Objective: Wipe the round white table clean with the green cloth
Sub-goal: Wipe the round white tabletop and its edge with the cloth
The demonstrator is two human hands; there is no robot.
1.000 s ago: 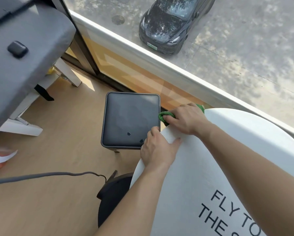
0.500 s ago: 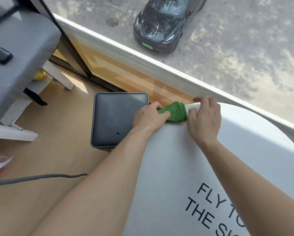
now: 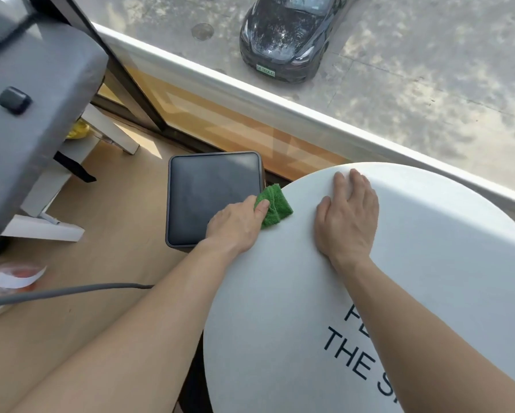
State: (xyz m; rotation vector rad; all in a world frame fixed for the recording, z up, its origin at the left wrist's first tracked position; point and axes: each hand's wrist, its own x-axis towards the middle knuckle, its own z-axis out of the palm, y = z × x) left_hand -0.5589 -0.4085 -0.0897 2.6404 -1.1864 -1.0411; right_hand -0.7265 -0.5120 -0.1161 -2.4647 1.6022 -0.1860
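The round white table (image 3: 280, 308) fills the lower right and carries black printed letters near its front. A folded green cloth (image 3: 275, 205) lies over the table's far left rim. My left hand (image 3: 235, 225) grips the cloth at that rim, thumb pressed on top of it. My right hand (image 3: 347, 216) rests flat on the tabletop, fingers together and holding nothing, a short way right of the cloth.
A dark square stool (image 3: 211, 201) stands on the wooden floor just left of the table. A grey cable (image 3: 71, 292) runs across the floor. A grey padded seat (image 3: 32, 114) is at far left. A low window sill (image 3: 280, 105) runs behind the table.
The cloth passed from my right hand to my left. My left hand has drawn it leftward along the rim, and my right hand has flattened on the tabletop.
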